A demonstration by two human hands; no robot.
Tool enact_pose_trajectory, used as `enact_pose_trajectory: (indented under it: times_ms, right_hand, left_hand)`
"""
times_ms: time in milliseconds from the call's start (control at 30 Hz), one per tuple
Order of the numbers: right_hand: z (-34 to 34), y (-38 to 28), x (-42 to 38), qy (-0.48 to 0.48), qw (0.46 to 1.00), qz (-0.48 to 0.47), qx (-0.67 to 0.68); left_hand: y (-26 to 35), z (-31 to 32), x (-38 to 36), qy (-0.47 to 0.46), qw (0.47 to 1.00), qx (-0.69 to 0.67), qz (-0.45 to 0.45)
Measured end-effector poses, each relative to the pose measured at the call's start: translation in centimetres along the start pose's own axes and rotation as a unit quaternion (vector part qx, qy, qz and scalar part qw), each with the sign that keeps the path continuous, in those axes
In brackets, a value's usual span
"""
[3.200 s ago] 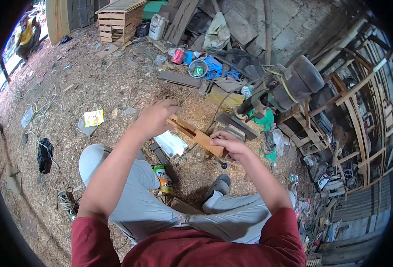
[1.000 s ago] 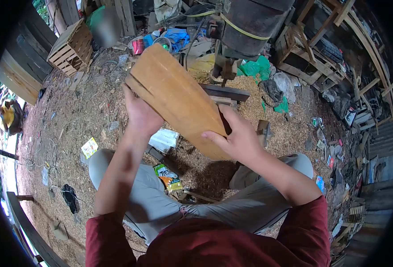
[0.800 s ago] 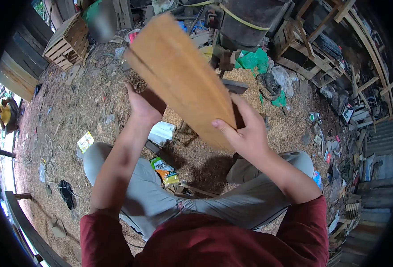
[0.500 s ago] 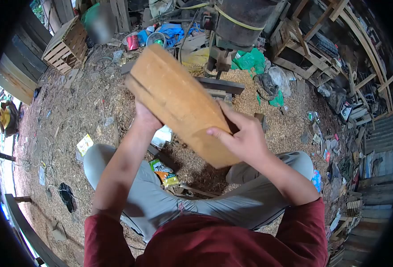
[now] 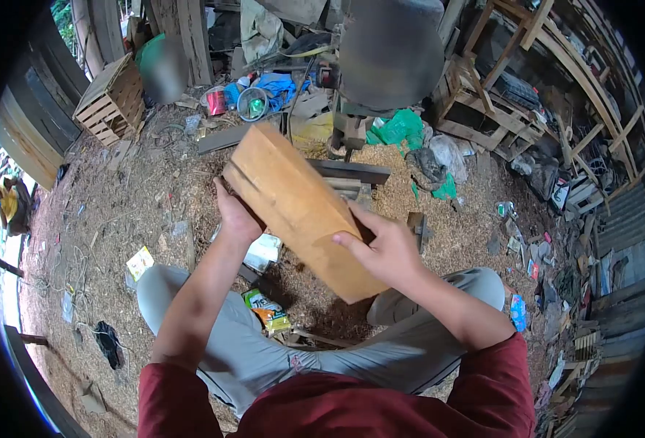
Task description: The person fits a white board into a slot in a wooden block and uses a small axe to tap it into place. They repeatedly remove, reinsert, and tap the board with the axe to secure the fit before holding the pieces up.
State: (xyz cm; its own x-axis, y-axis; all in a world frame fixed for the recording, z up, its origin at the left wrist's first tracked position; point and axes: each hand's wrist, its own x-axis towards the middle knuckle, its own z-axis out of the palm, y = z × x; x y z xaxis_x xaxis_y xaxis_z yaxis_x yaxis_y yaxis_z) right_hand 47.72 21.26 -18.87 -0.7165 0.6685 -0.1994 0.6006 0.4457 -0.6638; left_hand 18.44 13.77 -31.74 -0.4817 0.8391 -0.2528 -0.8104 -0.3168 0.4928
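Note:
A thick, light-brown wooden block (image 5: 300,212) is held up over the lap, slanting from upper left to lower right, with a dark crack near its upper left end. My right hand (image 5: 384,248) grips its right edge, thumb on the upper face and fingers out of sight behind. My left hand (image 5: 236,215) is at the lower left side of the block, its fingers apart and partly behind the wood; whether the palm touches it is hard to tell. Beyond the block, a dark beam (image 5: 348,171) lies on the ground below a machine (image 5: 352,124).
Wood shavings cover the ground (image 5: 169,168). A slatted crate (image 5: 111,102) stands at the upper left, near a red can (image 5: 215,101). Green plastic (image 5: 403,130) lies behind the beam, and a wooden frame (image 5: 490,109) at the upper right. A snack packet (image 5: 266,310) lies between the legs.
The block has moved lower in view and tilted a little, along with both hands. My left hand's fingers now show apart at its side. The surroundings have shifted as the view moved.

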Motion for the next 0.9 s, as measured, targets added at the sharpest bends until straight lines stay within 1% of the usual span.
enact_pose_trajectory:
  times_ms: [33, 67, 100, 133, 200, 233, 267, 300, 333, 367, 400, 433, 467, 500, 533, 567, 600, 633, 667, 700, 733, 767, 800, 833, 867, 900]
  right_hand:
    - [0.3, 1.2, 0.3, 0.097, 0.989, -0.111, 0.016]
    - [0.4, 1.7, 0.4, 0.188, 0.957, -0.218, 0.031]
    - [0.5, 1.9, 0.8, 0.233, 0.930, -0.274, 0.074]
    - [0.5, 1.9, 0.4, 0.228, 0.931, -0.274, 0.072]
    - [0.3, 1.1, -0.4, 0.241, 0.934, -0.253, 0.070]
    - [1.3, 1.6, 0.1, 0.291, 0.905, -0.308, 0.037]
    - [1.9, 1.6, -0.3, 0.293, 0.904, -0.310, 0.037]
    - [2.6, 1.5, -0.8, 0.207, 0.940, -0.271, -0.014]
    - [3.2, 1.6, -1.0, 0.118, 0.965, -0.226, -0.063]
    - [3.3, 2.0, -0.7, 0.133, 0.960, -0.237, -0.059]
    - [3.0, 2.3, -0.7, 0.131, 0.961, -0.236, -0.059]
    - [2.3, 2.3, -0.6, 0.112, 0.973, -0.202, 0.011]
    - [1.9, 2.1, -0.5, 0.087, 0.979, -0.168, 0.077]
    - [1.6, 2.1, -0.3, 0.127, 0.966, -0.203, 0.092]
    - [1.5, 2.1, 0.1, 0.123, 0.967, -0.206, 0.088]
    - [1.4, 2.2, 0.5, 0.180, 0.948, -0.243, 0.101]
    - [1.3, 2.3, 0.7, 0.236, 0.924, -0.279, 0.115]
    - [1.0, 2.0, 0.0, 0.226, 0.940, -0.232, 0.106]
    - [1.3, 1.9, 0.0, 0.223, 0.941, -0.232, 0.104]
    - [1.8, 1.8, 0.1, 0.227, 0.935, -0.265, 0.065]
    - [2.4, 1.8, 0.2, 0.232, 0.926, -0.297, 0.027]
    - [3.2, 2.4, -0.1, 0.149, 0.955, -0.248, -0.068]
    - [3.7, 2.4, -0.1, 0.150, 0.954, -0.249, -0.068]
    - [4.2, 2.4, -0.1, 0.080, 0.981, -0.171, -0.047]
    - [4.6, 2.6, -0.1, 0.006, 0.996, -0.090, -0.025]
    - [5.2, 4.2, 0.8, 0.002, 0.996, -0.092, -0.004]
  left_hand:
    - [0.6, -0.3, 0.4, -0.013, 0.999, -0.040, -0.002]
    - [1.0, -0.7, 0.6, -0.023, 0.996, -0.081, -0.005]
    - [1.3, -1.1, 0.9, 0.030, 0.995, -0.090, 0.021]
    - [1.4, -1.6, 1.0, 0.033, 0.995, -0.094, 0.022]
    - [1.9, -1.3, 0.7, 0.116, 0.987, -0.090, 0.069]
    - [1.7, -1.4, 0.8, 0.091, 0.988, -0.106, 0.060]
    - [1.1, -0.1, -0.6, 0.088, 0.988, -0.106, 0.062]
    - [0.1, 2.5, -2.9, 0.006, 0.996, -0.073, 0.053]
    - [-0.3, 3.8, -4.1, -0.074, 0.996, -0.038, 0.041]
    - [-0.5, 3.3, -4.1, -0.074, 0.996, -0.036, 0.039]
    - [-1.0, 2.3, -3.8, -0.113, 0.993, -0.041, 0.005]
    - [-1.4, 1.4, -3.8, -0.148, 0.987, -0.050, -0.027]
    - [-1.6, 1.0, -4.0, -0.140, 0.988, -0.058, -0.021]
    - [-1.6, 1.3, -3.2, -0.056, 0.996, -0.067, -0.035]
    - [-1.7, 1.5, -2.6, 0.029, 0.995, -0.077, -0.051]
    - [-1.9, 0.8, -2.2, 0.062, 0.994, -0.088, -0.024]
    - [-2.1, -0.2, -1.9, 0.065, 0.993, -0.095, -0.022]
    - [-2.1, -1.2, -1.7, 0.080, 0.994, -0.074, -0.004]
    - [-2.0, -1.1, -1.9, 0.093, 0.994, -0.052, 0.015]
    - [-2.1, -0.7, -1.7, 0.113, 0.992, -0.062, 0.015]
    - [-2.4, -0.5, -2.1, 0.113, 0.992, -0.062, 0.015]
    - [-2.5, 0.8, -3.4, 0.028, 0.998, -0.055, -0.014]
    - [-2.6, 1.4, -4.3, -0.058, 0.996, -0.047, -0.044]
    - [-2.9, 0.6, -4.6, -0.076, 0.991, -0.080, -0.078]
    - [-3.1, 0.4, -5.0, -0.073, 0.991, -0.082, -0.079]
    - [-3.4, 0.1, -5.5, -0.046, 0.990, -0.076, -0.106]
